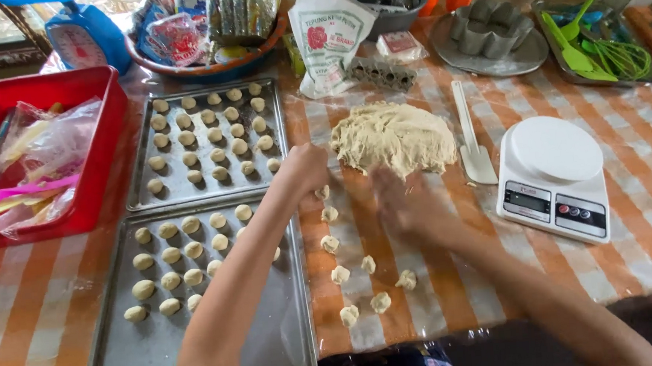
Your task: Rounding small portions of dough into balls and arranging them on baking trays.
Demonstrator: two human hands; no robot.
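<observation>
Dough (393, 137) lies in one big, rough mound on the striped table (641, 149), between the upper tray (145, 188) and the scale (553, 179), with a white scraper (471, 138) just to its right. It looks soft and heavy for its size, likely to sag and tear if you lift it whole, so take it at the near edge and pinch off a little at a time. Your left hand (306, 169) sits curled at the mound's left edge, fingers bent as if nipping a bit, though you cannot tell for sure what it holds. Your right hand (402, 201) is blurred just below the mound; whether it is open or closed cannot be told. Both trays carry rows of smooth rolled balls (210, 133), the lower tray (276, 359) only part filled. Smallest are the torn lumps (369, 264), scattered on the table between your arms; they look light, tacky and easily squashed, so pick each up gently with your fingertips.
</observation>
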